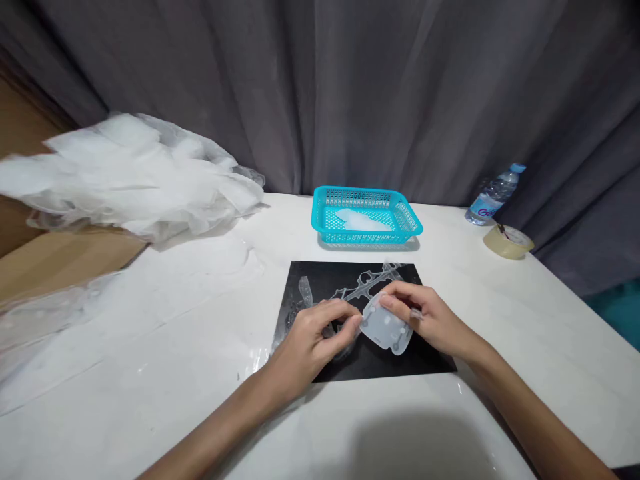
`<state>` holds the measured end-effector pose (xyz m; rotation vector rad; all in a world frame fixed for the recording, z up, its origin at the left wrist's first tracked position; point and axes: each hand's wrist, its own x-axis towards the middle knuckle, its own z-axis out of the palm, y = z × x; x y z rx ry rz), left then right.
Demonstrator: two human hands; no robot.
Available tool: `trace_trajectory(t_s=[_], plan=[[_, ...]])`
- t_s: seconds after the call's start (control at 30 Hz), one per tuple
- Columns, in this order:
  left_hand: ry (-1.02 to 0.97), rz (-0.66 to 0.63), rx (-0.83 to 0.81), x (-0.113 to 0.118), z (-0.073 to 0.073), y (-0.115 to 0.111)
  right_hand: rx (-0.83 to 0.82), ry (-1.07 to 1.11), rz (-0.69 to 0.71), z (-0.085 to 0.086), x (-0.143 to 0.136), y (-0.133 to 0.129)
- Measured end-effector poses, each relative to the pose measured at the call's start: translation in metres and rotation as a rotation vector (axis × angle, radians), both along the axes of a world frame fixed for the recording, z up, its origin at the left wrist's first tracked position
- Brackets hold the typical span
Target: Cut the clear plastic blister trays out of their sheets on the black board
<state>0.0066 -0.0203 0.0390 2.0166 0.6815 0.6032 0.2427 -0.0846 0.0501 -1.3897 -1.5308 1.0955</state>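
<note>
- Head view: white table (pixel 565 327), a dark grey curtain (pixel 350 93) hanging behind it.
- Translucent plate (pixel 385 327), one: thin, rounded corners, small notches and paler spots; held tilted above the black mat (pixel 370 368), between the two hands.
- Right hand (pixel 417 307): gripping the plate at its upper right, thumb laid over the near face; a small pale bit shows by the fingers, too small to identify.
- Left hand (pixel 327 333): fingers curled, thumb and forefinger drawn near each other at the plate's left edge; whether they pinch it cannot be told.
- Clear plastic frame (pixel 361 291): openwork with curved cut-outs, lying on the mat beyond the hands.
- Clear scrap (pixel 305 291): at the mat's left part, with further glossy clear pieces near it, partly hidden by the left hand.
- Turquoise basket (pixel 367 235): perforated, beyond the mat; white translucent pieces (pixel 363 220) lying inside.
- Water bottle (pixel 493 197): blue cap, at the far right.
- Tape roll (pixel 507 249): lying flat near the bottle, a small dark item on top.
- White heap (pixel 135 173): crumpled, partly see-through material, far left, above brown cardboard (pixel 85 257).
</note>
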Motion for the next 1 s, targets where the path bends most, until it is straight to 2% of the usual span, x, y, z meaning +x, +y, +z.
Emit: trace_trajectory(t_s=[0.23,0.6,0.83,0.9,1.0], plan=[[0.071,-0.011,0.024,0.001,-0.007,-0.005,-0.027,0.048,-0.028,-0.003,0.004,0.003],[0.084,-0.002,-0.07,0.003,-0.001,-0.006,-0.013,0.057,0.004,-0.004,0.005,0.004],[0.068,-0.035,-0.016,0.0,0.005,-0.004,-0.005,0.043,0.039,-0.005,0.005,0.001],[0.082,-0.028,-0.038,-0.001,0.005,-0.002,0.03,0.029,0.038,-0.004,0.006,0.0],[0.087,-0.006,-0.073,-0.002,0.003,-0.001,0.205,-0.052,0.04,-0.005,0.005,-0.001]])
